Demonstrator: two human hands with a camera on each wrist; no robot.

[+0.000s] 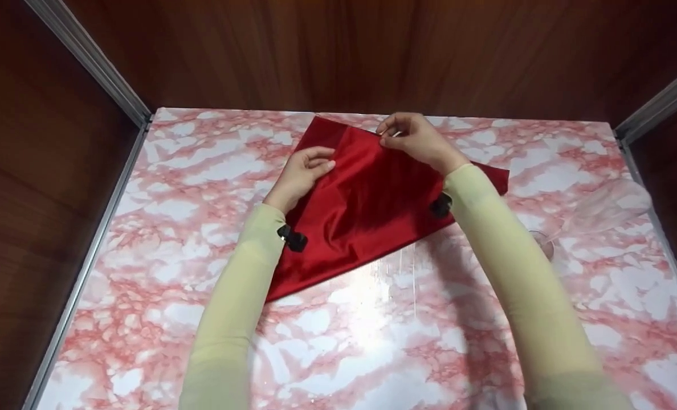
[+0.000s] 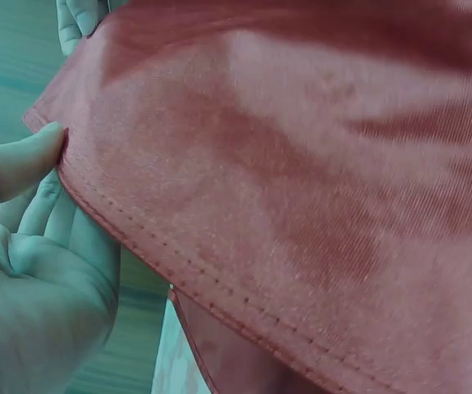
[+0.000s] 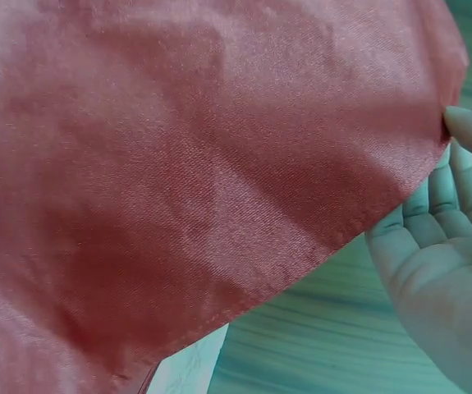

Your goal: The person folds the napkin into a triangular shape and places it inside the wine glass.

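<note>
A shiny red satin cloth (image 1: 367, 193), with a darker strip along its far left edge, spreads in both hands above the table. My left hand (image 1: 300, 175) pinches its edge; in the left wrist view the thumb lies on top and the fingers behind, beside a stitched hem (image 2: 244, 300). At the far edge my right hand (image 1: 417, 139) pinches the cloth (image 3: 244, 164) between thumb and fingers, as the right wrist view shows. A loose flap with a corner sticks out past the right forearm, which hides part of the cloth.
To the right, a clear stemmed glass (image 1: 612, 206) lies on its side, its round foot partly behind the right sleeve. The table (image 1: 145, 341) has a red-and-white marbled top. Dark wood panels (image 1: 372, 51) with metal trim stand behind and at both sides.
</note>
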